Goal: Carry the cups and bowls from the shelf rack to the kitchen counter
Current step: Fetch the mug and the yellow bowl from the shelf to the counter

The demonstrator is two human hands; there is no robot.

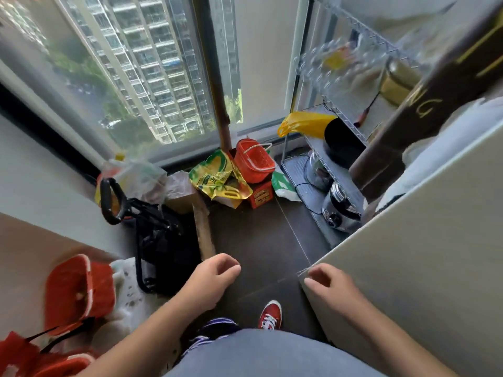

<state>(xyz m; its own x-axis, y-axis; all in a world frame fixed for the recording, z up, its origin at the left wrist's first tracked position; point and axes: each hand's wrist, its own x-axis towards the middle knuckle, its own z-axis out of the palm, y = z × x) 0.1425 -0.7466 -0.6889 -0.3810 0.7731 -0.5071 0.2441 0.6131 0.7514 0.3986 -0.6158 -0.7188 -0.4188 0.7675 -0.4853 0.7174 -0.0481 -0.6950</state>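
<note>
Wire shelf rack (340,148), perhaps chromed; left hand (211,278), right hand (330,285) empty.

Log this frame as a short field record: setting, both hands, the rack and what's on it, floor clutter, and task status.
setting: narrow space by a window, dark floor
left hand: empty, fingers loosely curled, over the floor
right hand: empty, beside a pale cabinet corner
wire shelf rack: ahead on the right; blurred clear items on an upper shelf, metal cookers lower down
floor clutter: red basket, yellow-green bag, black cart
task status: nothing carried; cups or bowls not clearly identifiable
</note>
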